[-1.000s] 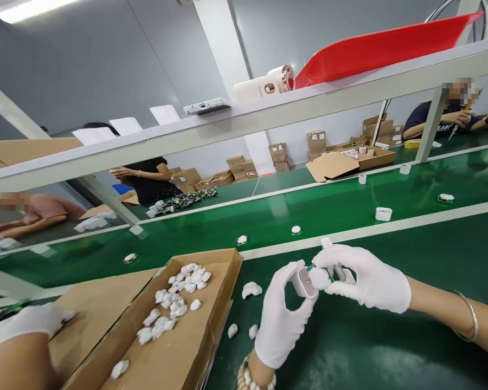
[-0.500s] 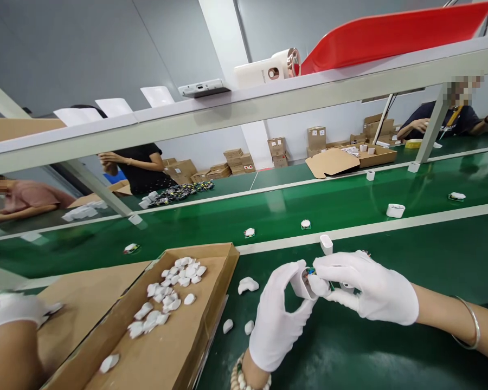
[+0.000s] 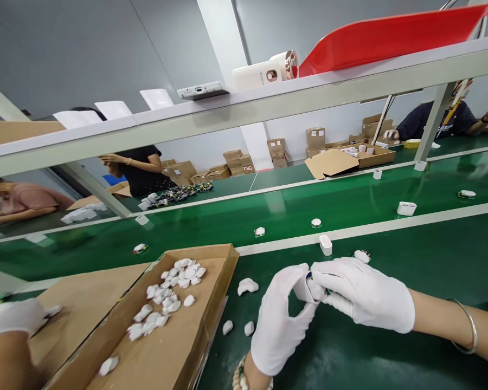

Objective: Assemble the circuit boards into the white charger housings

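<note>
Both of my hands wear white gloves and meet above the green bench. My left hand [image 3: 282, 322] is closed around a small white plastic case [image 3: 303, 290], held tilted with its opening toward the right. My right hand [image 3: 366, 295] pinches a small circuit board [image 3: 309, 277] at that opening; only a bluish bit of it shows, the rest hidden by fingers and case. Behind my hands stands another open white case [image 3: 326, 245]. Just beyond the right knuckles lies a board with a white pad [image 3: 362, 255]. Several crumpled white pieces [image 3: 248, 286] lie left of my left hand.
A cardboard tray [image 3: 211, 303] with white pieces stands at left. Beyond runs a green conveyor [image 3: 280, 206] carrying boards and cases. A shelf [image 3: 248, 111] crosses above. A co-worker's gloved hand [image 3: 12, 318] is at lower left; other people sit or stand across the line.
The circuit board has gone deeper into the case, and my right hand has shifted slightly left. Items on the conveyor have moved right. The co-worker's gloved hand at lower left has shifted slightly.
</note>
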A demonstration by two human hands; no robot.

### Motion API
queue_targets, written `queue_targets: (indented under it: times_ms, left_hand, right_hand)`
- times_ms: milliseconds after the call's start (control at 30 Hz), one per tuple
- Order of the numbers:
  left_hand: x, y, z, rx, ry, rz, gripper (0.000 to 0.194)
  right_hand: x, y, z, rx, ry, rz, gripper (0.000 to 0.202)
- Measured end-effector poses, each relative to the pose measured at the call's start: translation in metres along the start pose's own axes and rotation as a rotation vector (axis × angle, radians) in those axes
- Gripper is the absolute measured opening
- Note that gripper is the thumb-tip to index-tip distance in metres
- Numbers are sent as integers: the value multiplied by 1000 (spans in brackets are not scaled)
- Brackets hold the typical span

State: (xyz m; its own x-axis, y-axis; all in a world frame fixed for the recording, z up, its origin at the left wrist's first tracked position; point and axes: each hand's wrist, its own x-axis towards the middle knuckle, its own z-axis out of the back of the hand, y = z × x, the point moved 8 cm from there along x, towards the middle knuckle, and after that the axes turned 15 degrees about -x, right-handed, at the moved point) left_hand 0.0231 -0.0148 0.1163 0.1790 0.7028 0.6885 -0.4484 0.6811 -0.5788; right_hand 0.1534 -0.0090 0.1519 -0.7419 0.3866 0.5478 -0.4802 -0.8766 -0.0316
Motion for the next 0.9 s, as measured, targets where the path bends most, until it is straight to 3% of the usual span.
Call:
queue_targets:
  times_ms: [200, 300, 333, 433, 567, 767, 900]
  left_hand:
    - [-7, 4, -5, -94, -7, 50, 51]
    - [-12, -4, -5, -54, -69, -26, 61]
    - [-13, -7, -6, -50, -73, -38, 62]
    - [-13, -5, -24, -249, 54, 60, 53]
    - [-16, 8, -52, -557, 206, 290, 43]
    - [-29, 9, -52, -556, 195, 251, 89]
    - [-31, -3, -44, -298, 209, 130, 100]
  right_hand:
    - [4, -1, -3, -34, 114, 5, 18]
    - [0, -16, -9, 225, 123, -199, 13]
    - [-3, -22, -15, 348, 143, -295, 23]
    - [-11, -25, -38, 676, 288, -445, 57]
    - [-11, -16, -48, 793, 466, -371, 46]
    - [-7, -14, -48, 854, 521, -304, 35]
    - [-11, -16, -55, 873, 524, -356, 32]
